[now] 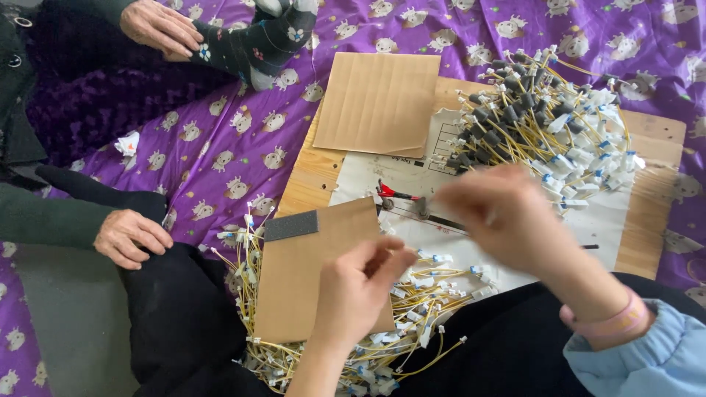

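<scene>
While blurred above white paper sheet (507,242), right hand (507,217) grip unclear; left hand (360,283) pinching, contents unseen, beside cardboard (309,287).

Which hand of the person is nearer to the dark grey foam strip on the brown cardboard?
Left. The left hand is just right of and below the grey foam strip; the blurred right hand is farther right, over the white sheet.

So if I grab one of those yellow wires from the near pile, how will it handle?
Probably floppy: the yellow wires lie in loose curves. Likely light, being thin with small white end tags. They overlap in a tangle beside the cardboard sheet, so lifting one may drag neighbours along.
</scene>
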